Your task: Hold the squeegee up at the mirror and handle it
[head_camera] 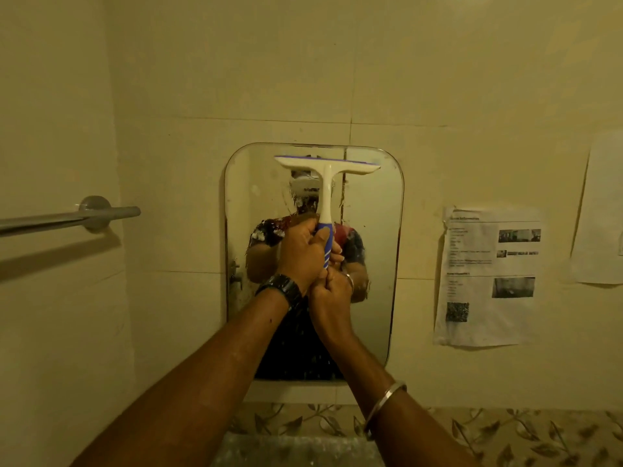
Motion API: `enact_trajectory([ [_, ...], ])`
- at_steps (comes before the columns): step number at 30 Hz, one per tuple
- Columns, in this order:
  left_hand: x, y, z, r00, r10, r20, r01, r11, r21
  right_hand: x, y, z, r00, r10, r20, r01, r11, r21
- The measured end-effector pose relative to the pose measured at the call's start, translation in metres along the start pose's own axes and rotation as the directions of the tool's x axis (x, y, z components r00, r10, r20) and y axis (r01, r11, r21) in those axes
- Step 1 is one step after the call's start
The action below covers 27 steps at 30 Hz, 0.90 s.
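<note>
A printed sheet (488, 276) is stuck to the wall at the right of the frame, carrying headings, small photos and text, all too blurred to read.

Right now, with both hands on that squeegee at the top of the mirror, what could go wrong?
The mirror looks wet and streaked with foam, so the squeegee may skid or leave streaks. Both the left hand and the right hand crowd its short blue grip, so one could slip. Drips might reach the printed sheet taped beside it.
</note>
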<state>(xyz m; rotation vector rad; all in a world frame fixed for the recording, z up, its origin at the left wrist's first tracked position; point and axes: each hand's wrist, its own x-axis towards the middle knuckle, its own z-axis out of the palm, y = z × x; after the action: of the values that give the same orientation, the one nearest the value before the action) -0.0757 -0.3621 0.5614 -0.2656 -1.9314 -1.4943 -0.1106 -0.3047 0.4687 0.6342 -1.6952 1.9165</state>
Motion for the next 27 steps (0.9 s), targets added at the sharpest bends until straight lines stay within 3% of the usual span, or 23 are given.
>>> enact_trajectory([
  [5,-0.029,-0.028,-0.001,0.999,0.016,-0.036,-0.014,0.998,0.058,-0.027,0.026,0.0,0.998,0.045,0.05,-0.042,0.998,-0.052],
  [10,-0.009,0.0,-0.015,0.999,0.045,0.009,-0.044,0.998,-0.042,-0.014,-0.006,0.005,0.997,-0.059,0.049,0.06,0.998,-0.029],
  [16,0.019,0.019,-0.02,0.997,0.045,0.056,-0.038,0.992,-0.122,0.014,-0.024,0.022,0.991,-0.108,-0.076,0.102,0.992,-0.075],
  [27,-0.014,-0.037,-0.025,0.997,-0.059,-0.041,0.055,0.994,-0.095,-0.026,0.025,0.032,1.0,0.018,-0.019,-0.02,0.994,-0.106],
])
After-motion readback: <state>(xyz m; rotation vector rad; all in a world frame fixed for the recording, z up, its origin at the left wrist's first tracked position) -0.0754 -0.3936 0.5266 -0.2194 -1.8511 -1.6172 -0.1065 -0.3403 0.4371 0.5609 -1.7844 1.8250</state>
